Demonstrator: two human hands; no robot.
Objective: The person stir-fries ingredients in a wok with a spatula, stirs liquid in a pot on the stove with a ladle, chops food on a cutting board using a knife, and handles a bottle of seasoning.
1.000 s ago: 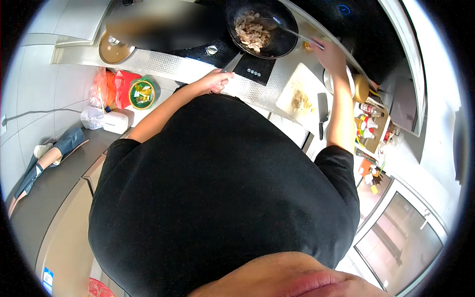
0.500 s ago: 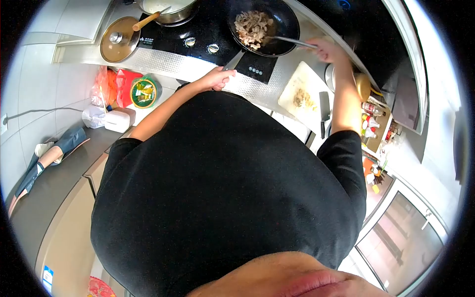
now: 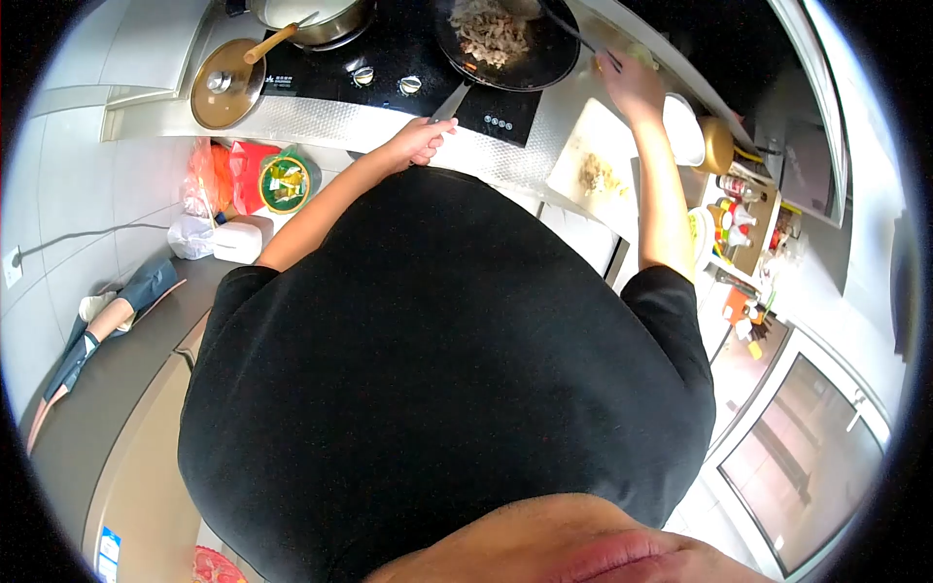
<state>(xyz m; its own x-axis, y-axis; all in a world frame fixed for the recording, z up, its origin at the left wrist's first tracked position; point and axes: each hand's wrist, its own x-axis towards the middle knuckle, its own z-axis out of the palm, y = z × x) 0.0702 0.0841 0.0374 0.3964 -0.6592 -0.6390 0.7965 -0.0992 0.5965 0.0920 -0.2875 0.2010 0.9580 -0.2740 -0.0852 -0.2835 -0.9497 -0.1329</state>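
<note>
Swung now toward the far side of the wok (image 3: 544, 66) on the stove (image 3: 515, 105), the spatula (image 3: 571, 27) is gripped in my right hand (image 3: 632, 85), while my left hand (image 3: 420, 143) clasps the wok's handle (image 3: 449, 104), likely the surest hold on something heavy and slick.

The wok (image 3: 550, 60) is black, the meat (image 3: 491, 35) greyish brown, the counter (image 3: 505, 160) silver and finely patterned.
</note>
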